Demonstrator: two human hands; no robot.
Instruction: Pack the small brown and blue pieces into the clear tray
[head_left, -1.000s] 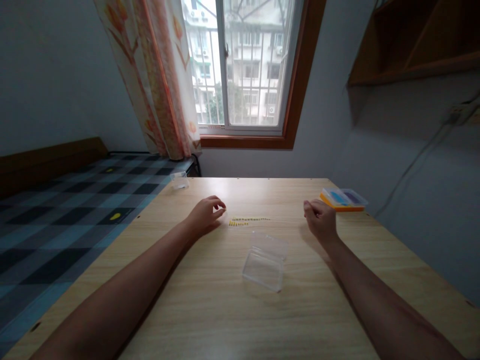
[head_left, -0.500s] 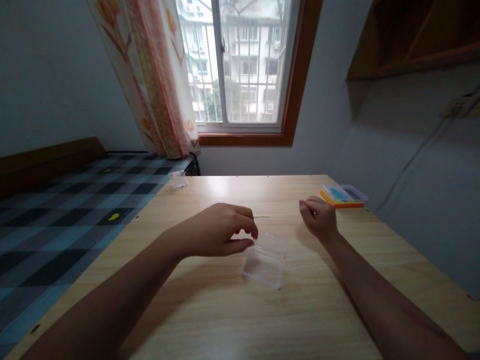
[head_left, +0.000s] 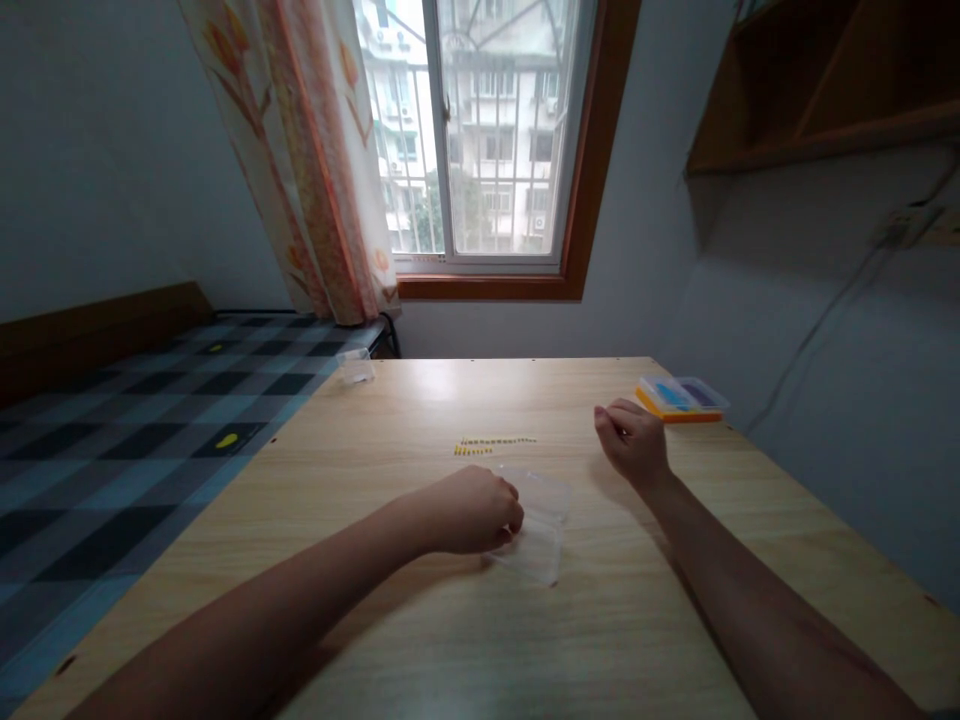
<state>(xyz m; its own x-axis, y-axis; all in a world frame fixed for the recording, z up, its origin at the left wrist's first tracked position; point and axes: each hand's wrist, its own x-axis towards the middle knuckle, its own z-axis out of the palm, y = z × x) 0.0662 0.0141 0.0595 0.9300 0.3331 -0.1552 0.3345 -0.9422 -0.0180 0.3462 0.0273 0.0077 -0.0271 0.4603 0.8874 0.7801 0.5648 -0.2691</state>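
Note:
My left hand (head_left: 480,510) is over the near half of an open clear plastic box (head_left: 541,548), its fingers curled down and pressed together. Whatever lies between those fingertips is hidden. The box's lid (head_left: 546,492) is folded back flat on its far side. Just beyond my left hand, small brass-coloured pieces, perhaps screws, lie in two rows: a longer far row (head_left: 499,441) and a shorter near row (head_left: 474,451). My right hand (head_left: 634,440) rests closed in a loose fist on the right of the table, and the inside of the fist cannot be seen.
A small clear container (head_left: 355,367) stands at the table's far left corner. An orange case with a clear lid (head_left: 682,400) lies beyond my right hand, near the right edge. A bed with a checked cover (head_left: 247,400) adjoins the wooden table (head_left: 480,640) on the left.
My left hand has come down and nearer to me, over the box, and its fingers have closed. Both rows of small pieces now show. My right hand keeps its fist.

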